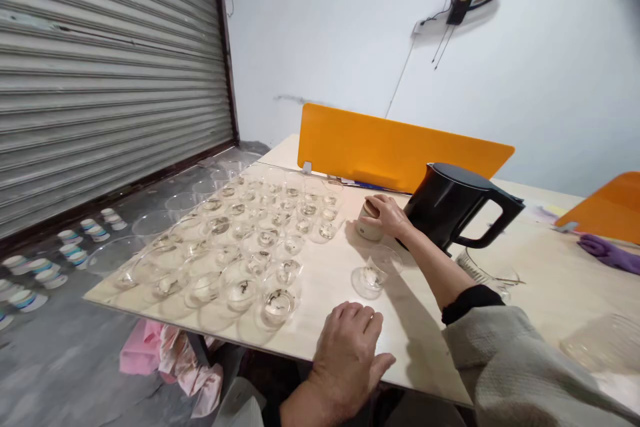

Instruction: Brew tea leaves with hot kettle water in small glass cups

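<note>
My right hand (387,215) reaches across the table (330,280), its fingers closed over the top of a small pale jar (369,229) with a brownish lid, partly hidden by the hand. Beside that forearm stands a black electric kettle (435,203). A single clear plastic cup (374,275) with dark bits at its bottom stands between my hands. My left hand (347,353) lies palm down at the table's front edge, fingers stretched out and holding nothing. To its left, many clear cups (279,303) with dark bits in them stand close together in rows.
Orange dividers (360,140) stand at the back and right. Right of the kettle are a clear ribbed vessel (487,273), stacked clear cups (607,343) and a purple cloth (607,253). White-lidded tubs (75,253) sit on the floor at left. Pink cloth (170,357) hangs below the table.
</note>
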`<state>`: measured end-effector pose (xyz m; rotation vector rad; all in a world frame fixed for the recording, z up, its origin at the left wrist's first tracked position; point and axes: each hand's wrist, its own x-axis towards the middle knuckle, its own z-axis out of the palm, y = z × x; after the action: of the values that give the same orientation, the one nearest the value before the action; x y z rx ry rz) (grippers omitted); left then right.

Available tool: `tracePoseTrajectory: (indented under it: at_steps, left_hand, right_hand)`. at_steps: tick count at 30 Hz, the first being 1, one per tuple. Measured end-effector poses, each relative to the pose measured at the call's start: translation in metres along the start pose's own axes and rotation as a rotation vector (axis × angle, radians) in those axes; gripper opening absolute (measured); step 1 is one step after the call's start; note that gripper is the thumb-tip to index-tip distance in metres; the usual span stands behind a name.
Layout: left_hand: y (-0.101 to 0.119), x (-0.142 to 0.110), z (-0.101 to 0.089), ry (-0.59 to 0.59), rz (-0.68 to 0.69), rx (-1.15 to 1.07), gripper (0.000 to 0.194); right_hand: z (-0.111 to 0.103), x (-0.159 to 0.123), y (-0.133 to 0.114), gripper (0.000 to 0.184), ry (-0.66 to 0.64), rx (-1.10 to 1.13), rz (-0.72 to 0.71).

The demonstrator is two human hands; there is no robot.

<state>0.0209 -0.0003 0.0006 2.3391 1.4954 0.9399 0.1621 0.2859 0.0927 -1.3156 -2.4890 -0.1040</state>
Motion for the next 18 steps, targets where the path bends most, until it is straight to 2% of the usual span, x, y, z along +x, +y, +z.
tracePoseTrajectory:
  at_steps: [7, 10, 12, 15, 18]
  left_hand:
    - [0.000, -0.001, 0.002, -0.007, -0.005, 0.019, 0.049]
    - [-0.001, -0.001, 0.003, -0.005, -0.004, 0.013, 0.052]
    - [-0.002, -0.002, 0.004, -0.009, 0.001, 0.003, 0.053]
    - [-0.002, -0.002, 0.004, -0.019, 0.004, -0.012, 0.052]
    - [-0.002, -0.002, 0.004, -0.017, 0.002, -0.009, 0.052]
  right_hand:
    - [0.009, 0.007, 0.024, 0.075, -0.020, 0.075, -0.069]
    - [0.005, 0.004, 0.024, 0.079, -0.041, 0.090, -0.048]
    - [-0.001, -0.004, 0.017, 0.081, -0.011, 0.089, -0.040]
    - [-0.022, -0.027, 0.002, 0.072, 0.170, 0.079, -0.047]
    - [-0.057, -0.061, -0.008, 0.064, 0.501, 0.051, -0.011]
